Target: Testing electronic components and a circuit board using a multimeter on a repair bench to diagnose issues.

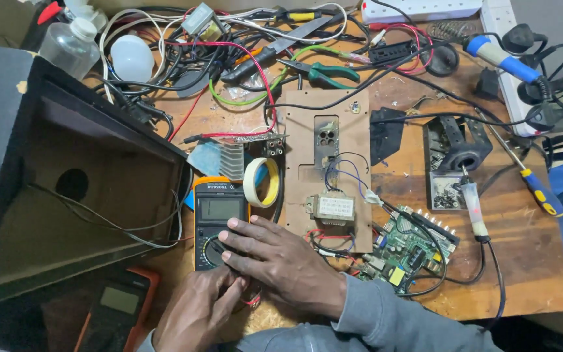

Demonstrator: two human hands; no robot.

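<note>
Hands point(255, 274) crowded on multimeter point(219, 221), right fingers spread, left grip unclear, tape roll point(262, 182) beside.

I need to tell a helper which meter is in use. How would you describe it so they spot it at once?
Start at the big open speaker box on the left of the bench. Just right of its front corner lies the meter, with the right hand on its dial and the left hand at its lower end. It has an orange-yellow casing and grey screen; the second meter sits lower left, untouched.
</note>
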